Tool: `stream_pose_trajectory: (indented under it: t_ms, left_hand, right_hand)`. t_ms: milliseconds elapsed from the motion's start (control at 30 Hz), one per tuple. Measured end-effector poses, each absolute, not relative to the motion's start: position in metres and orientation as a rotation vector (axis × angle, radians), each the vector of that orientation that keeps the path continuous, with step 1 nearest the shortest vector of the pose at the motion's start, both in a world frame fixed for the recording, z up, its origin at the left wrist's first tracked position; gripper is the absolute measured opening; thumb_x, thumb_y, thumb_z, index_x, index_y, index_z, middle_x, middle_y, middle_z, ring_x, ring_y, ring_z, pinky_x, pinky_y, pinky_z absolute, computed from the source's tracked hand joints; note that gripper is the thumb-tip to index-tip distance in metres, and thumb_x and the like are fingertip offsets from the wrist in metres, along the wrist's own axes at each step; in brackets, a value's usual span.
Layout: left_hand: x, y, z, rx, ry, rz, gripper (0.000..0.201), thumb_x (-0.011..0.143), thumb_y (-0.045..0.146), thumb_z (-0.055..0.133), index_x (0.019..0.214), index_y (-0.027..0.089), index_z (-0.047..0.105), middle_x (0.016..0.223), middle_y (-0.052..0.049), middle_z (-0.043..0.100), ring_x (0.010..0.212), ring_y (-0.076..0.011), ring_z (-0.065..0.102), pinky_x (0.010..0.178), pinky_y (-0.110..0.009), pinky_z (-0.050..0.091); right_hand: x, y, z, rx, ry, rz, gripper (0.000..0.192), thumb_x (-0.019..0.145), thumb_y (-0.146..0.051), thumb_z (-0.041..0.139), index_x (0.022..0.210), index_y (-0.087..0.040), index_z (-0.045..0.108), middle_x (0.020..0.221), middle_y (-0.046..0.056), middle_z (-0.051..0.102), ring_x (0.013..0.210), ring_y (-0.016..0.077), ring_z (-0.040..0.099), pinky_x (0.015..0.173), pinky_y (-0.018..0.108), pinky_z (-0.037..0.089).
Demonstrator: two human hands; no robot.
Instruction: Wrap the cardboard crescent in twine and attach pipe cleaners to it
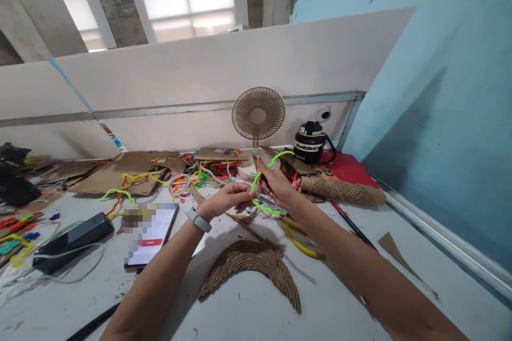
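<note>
A bright green pipe cleaner (283,154) is bent in a loose curve between my hands above the table. My left hand (234,196), with a grey band on its wrist, pinches it near the lower bend. My right hand (276,184) is closed around it further up, and one end sticks out beyond the fingers to the upper right. The lower end curves below both hands. On the table in front of me lies a brown crescent covered in rows of cord (250,256). A yellow curved handle (304,245) shows partly behind my right forearm.
A fan (258,115) and a black jug (309,144) stand at the back. Tangled coloured pipe cleaners (208,170) and cardboard (120,170) lie before the partition. A phone (154,237) and a black cabled block (74,242) are left; a cord-wrapped roll (346,192) is right.
</note>
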State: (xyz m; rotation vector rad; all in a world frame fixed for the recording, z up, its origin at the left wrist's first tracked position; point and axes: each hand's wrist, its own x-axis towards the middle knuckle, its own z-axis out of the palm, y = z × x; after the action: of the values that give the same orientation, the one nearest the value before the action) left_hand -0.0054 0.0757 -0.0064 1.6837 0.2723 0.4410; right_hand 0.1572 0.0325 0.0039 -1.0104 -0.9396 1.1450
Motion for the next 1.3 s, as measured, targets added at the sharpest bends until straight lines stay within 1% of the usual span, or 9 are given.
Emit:
stream_pose_trajectory:
  t_ms: [200,400,533,633,800,1000,1067,1167,1300]
  left_hand:
    - [-0.006,0.081,-0.01,1.66,0.308,0.499,0.045,0.08,0.054,0.064,0.062,0.016,0.05,0.052,0.003,0.047,0.046,-0.006,0.038,0.044,-0.02,0.027]
    - [-0.007,0.084,-0.009,1.697,0.324,0.589,0.046,0.079,0.054,0.065,0.062,0.015,0.049,0.052,0.005,0.044,0.046,-0.0052,0.036,0.046,-0.02,0.027]
    - [-0.005,0.09,-0.013,1.641,0.387,0.85,0.045,0.08,0.056,0.063,0.066,0.015,0.05,0.053,0.006,0.041,0.047,-0.0047,0.032,0.047,-0.02,0.023]
    - [-0.002,0.092,-0.016,1.655,0.444,0.959,0.047,0.08,0.059,0.061,0.067,0.015,0.052,0.052,0.006,0.04,0.048,-0.0055,0.031,0.047,-0.021,0.022]
    - [0.002,0.095,-0.02,1.741,0.479,1.027,0.05,0.08,0.062,0.059,0.065,0.015,0.053,0.052,0.006,0.036,0.048,-0.0061,0.03,0.047,-0.022,0.021]
    - [0.002,0.093,-0.019,1.726,0.481,1.047,0.047,0.082,0.059,0.059,0.065,0.016,0.052,0.051,0.006,0.036,0.047,-0.0059,0.029,0.046,-0.022,0.02]
    - [0.002,0.091,-0.016,1.679,0.464,1.051,0.046,0.082,0.057,0.06,0.065,0.016,0.051,0.051,0.006,0.038,0.047,-0.0056,0.029,0.046,-0.021,0.02]
    - [0.001,0.086,-0.014,1.642,0.447,1.019,0.046,0.081,0.057,0.062,0.064,0.015,0.051,0.051,0.006,0.042,0.046,-0.0054,0.033,0.047,-0.021,0.023]
    - [-0.002,0.084,-0.015,1.666,0.419,0.871,0.047,0.079,0.057,0.064,0.063,0.015,0.051,0.051,0.004,0.047,0.047,-0.0057,0.038,0.048,-0.02,0.028]
  right_hand:
    - [0.157,0.028,0.01,-1.077,-0.973,1.074,0.065,0.066,-0.077,0.062,0.044,-0.017,0.05,0.032,-0.005,0.037,0.029,0.004,0.031,0.031,0.019,0.02]
    - [0.163,0.028,0.014,-1.177,-1.041,0.953,0.063,0.06,-0.078,0.065,0.045,-0.018,0.051,0.031,-0.004,0.038,0.029,0.0048,0.028,0.032,0.021,0.016]
    - [0.169,0.031,0.012,-1.225,-1.104,0.906,0.061,0.063,-0.076,0.064,0.047,-0.019,0.051,0.034,-0.005,0.038,0.033,0.0064,0.03,0.034,0.022,0.019]
    - [0.173,0.034,0.011,-1.227,-1.215,0.832,0.059,0.067,-0.074,0.062,0.049,-0.019,0.05,0.038,-0.005,0.039,0.035,0.0064,0.029,0.037,0.023,0.02]
    - [0.182,0.036,0.011,-1.28,-1.37,0.581,0.059,0.071,-0.073,0.059,0.052,-0.018,0.053,0.043,-0.004,0.041,0.041,0.0079,0.035,0.042,0.023,0.025]
    - [0.183,0.036,0.012,-1.297,-1.369,0.512,0.059,0.072,-0.073,0.058,0.053,-0.018,0.055,0.042,-0.005,0.037,0.042,0.0084,0.034,0.042,0.023,0.024]
    - [0.183,0.036,0.012,-1.296,-1.345,0.534,0.058,0.07,-0.073,0.06,0.054,-0.018,0.055,0.043,-0.004,0.039,0.041,0.0081,0.033,0.041,0.023,0.024]
    - [0.183,0.035,0.011,-1.264,-1.314,0.689,0.058,0.067,-0.073,0.063,0.053,-0.019,0.052,0.041,-0.005,0.038,0.038,0.007,0.03,0.039,0.023,0.022]
    - [0.182,0.035,0.011,-1.211,-1.232,0.786,0.057,0.064,-0.072,0.067,0.052,-0.019,0.051,0.039,-0.006,0.036,0.037,0.0068,0.03,0.038,0.023,0.024]
